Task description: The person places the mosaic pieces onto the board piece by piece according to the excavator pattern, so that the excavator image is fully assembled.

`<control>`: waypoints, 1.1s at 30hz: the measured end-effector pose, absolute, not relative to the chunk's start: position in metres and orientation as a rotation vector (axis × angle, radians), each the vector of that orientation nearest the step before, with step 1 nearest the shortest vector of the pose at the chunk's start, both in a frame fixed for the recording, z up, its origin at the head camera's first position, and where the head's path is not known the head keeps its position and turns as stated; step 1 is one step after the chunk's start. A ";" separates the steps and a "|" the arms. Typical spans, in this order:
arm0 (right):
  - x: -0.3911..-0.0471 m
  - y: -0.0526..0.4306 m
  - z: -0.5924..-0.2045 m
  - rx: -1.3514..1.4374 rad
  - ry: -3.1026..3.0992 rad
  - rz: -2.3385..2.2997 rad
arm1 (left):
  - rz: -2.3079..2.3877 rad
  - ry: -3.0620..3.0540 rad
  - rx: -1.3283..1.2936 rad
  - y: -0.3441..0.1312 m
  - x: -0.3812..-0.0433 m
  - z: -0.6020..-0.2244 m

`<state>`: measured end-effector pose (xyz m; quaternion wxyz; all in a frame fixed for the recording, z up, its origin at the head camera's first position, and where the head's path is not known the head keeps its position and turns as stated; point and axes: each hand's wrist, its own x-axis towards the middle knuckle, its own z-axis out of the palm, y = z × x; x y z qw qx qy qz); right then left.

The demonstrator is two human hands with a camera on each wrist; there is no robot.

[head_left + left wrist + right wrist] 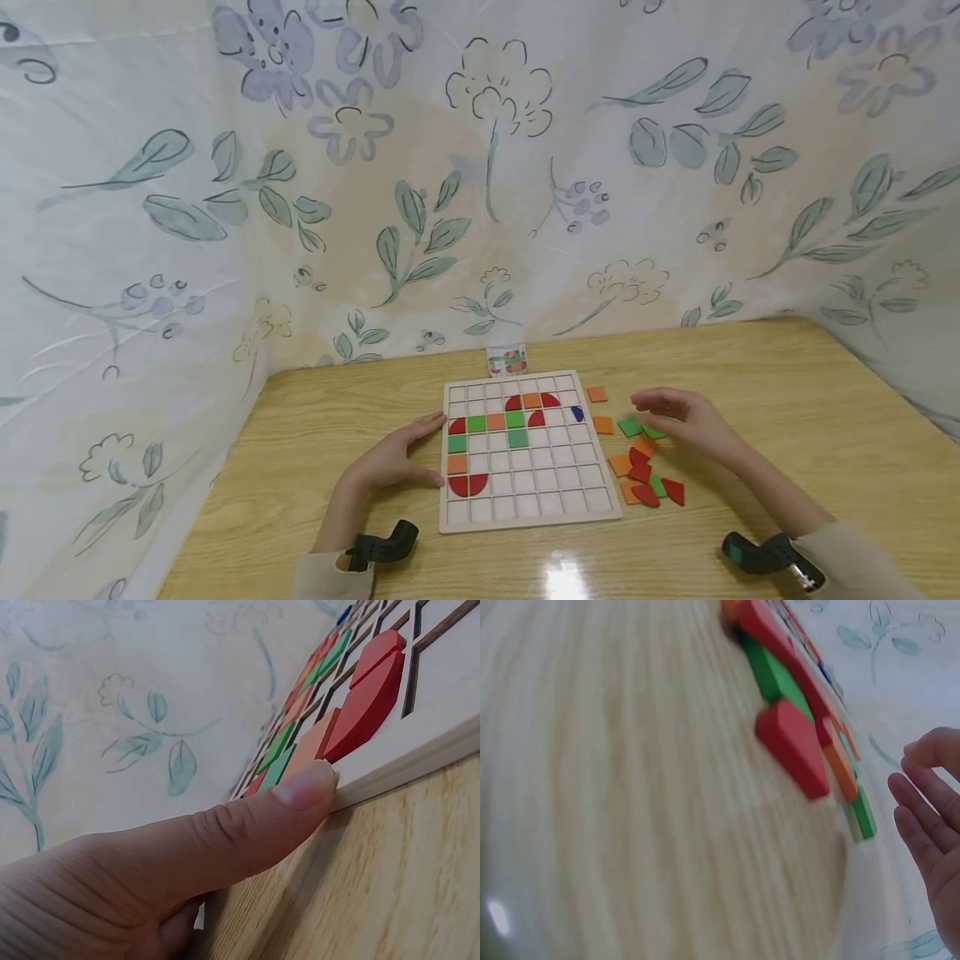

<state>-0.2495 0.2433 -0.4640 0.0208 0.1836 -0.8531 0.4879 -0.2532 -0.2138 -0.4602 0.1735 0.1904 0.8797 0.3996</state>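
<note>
From the head view, the pale wooden square board with little boxes (551, 479) lies flat on the light brown wooden bench (337, 408). Red, green and orange flat pieces sit in some of its boxes, and a dark blue piece (577, 413) is near its right side. Loose pieces are in a messy heap just right of the board: green flat squares (629, 427), orange flat squares (603, 426) and red rounded wedges (673, 492). A small picture card (507, 361) lies behind the board.

To do this well, I think it helps to take just one piece by its edges, turn it the right way, and drop it flat into a box without bumping the others. Looking at the card first may help too.

The left hand (393, 457) is spread wide, touching the board's left edge. The right hand (693, 423) is over the heap by the green squares, fingers softly bent.

In the left wrist view, the thumb rests on the board's edge; that should stop it sliding. It pinches no piece.

In the right wrist view, the fingers are bent and apart near a green piece, and I see nothing in them.
</note>
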 end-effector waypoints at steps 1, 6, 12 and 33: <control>-0.250 0.245 -0.465 0.568 -2.645 1.504 | 1.136 2.495 0.536 -0.214 -0.253 -0.460; -0.251 0.247 -0.467 0.625 -2.653 1.440 | 1.127 2.504 0.535 -0.215 -0.253 -0.461; -0.253 0.240 -0.465 0.657 -2.730 1.399 | 1.122 2.500 0.570 -0.215 -0.252 -0.460; -0.253 0.233 -0.465 0.578 -2.817 1.161 | 1.127 2.498 0.588 -0.215 -0.253 -0.461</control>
